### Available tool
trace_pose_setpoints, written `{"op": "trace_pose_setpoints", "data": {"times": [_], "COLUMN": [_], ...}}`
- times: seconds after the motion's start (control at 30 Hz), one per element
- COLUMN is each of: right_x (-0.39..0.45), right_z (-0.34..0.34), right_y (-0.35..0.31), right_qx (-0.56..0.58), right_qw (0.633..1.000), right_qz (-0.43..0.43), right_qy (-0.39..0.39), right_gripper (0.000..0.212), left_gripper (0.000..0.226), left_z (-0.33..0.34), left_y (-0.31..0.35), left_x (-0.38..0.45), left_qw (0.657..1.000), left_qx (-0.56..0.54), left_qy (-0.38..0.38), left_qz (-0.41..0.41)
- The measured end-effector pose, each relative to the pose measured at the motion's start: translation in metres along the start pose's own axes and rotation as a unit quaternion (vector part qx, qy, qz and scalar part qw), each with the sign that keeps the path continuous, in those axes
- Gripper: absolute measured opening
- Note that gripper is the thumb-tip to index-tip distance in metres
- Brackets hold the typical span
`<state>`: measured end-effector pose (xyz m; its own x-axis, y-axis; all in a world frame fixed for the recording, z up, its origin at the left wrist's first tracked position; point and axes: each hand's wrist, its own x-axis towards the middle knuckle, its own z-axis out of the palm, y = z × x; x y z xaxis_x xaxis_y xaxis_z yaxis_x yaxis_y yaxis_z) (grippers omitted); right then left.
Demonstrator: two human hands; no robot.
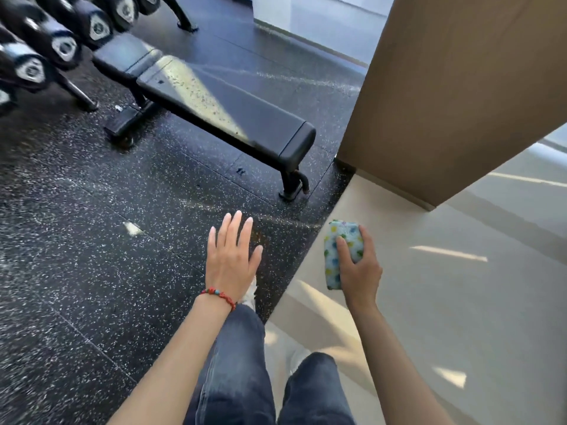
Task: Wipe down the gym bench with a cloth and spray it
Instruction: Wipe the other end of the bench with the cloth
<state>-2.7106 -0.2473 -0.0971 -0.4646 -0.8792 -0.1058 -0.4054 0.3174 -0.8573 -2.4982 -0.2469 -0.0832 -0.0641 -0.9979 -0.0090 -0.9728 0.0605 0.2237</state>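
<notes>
While right hand [359, 265] grips cloth [337, 253] | left hand [231, 256] flat, fingers straight | bench [214, 102] well ahead

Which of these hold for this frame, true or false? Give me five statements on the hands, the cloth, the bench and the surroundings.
1. The right hand grips a folded cloth with coloured dots. True.
2. The left hand holds a spray bottle. False: its fingers are straight and it holds nothing; no spray bottle is in view.
3. The cloth is pressed on the bench. False: the cloth is apart from the bench, held above the floor.
4. A rack of dumbbells stands past the far end of the bench. True.
5. The left wrist wears a red beaded bracelet. True.
</notes>
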Motion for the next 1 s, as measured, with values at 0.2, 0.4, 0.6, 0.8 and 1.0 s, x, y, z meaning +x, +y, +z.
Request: {"op": "trace_pose_setpoints", "data": {"times": [0.2, 0.4, 0.6, 0.8, 1.0], "right_x": [0.083, 0.159, 0.221, 0.300, 0.370], "right_z": [0.076, 0.150, 0.204, 0.258, 0.310], "right_y": [-0.037, -0.074, -0.088, -0.067, -0.024], "right_qx": [-0.003, -0.002, 0.008, 0.024, -0.021], "right_qw": [1.000, 0.998, 0.992, 0.983, 0.985], "right_qz": [0.003, 0.053, 0.102, 0.177, 0.168], "right_qy": [0.012, 0.041, 0.069, 0.044, 0.028], "right_gripper": [0.050, 0.050, 0.047, 0.048, 0.048], "left_gripper": [0.055, 0.053, 0.053, 0.054, 0.056], "left_z": [0.004, -0.005, 0.008, 0.053, 0.121], "left_y": [-0.044, -0.092, -0.112, -0.115, -0.117], "left_x": [0.122, 0.246, 0.345, 0.430, 0.505], "left_qw": [0.999, 0.995, 0.993, 0.991, 0.986], "left_qx": [-0.008, 0.003, 0.007, 0.014, -0.002], "left_qy": [-0.014, -0.036, -0.049, -0.090, -0.122], "left_qz": [0.028, 0.089, 0.104, 0.095, 0.109]}}
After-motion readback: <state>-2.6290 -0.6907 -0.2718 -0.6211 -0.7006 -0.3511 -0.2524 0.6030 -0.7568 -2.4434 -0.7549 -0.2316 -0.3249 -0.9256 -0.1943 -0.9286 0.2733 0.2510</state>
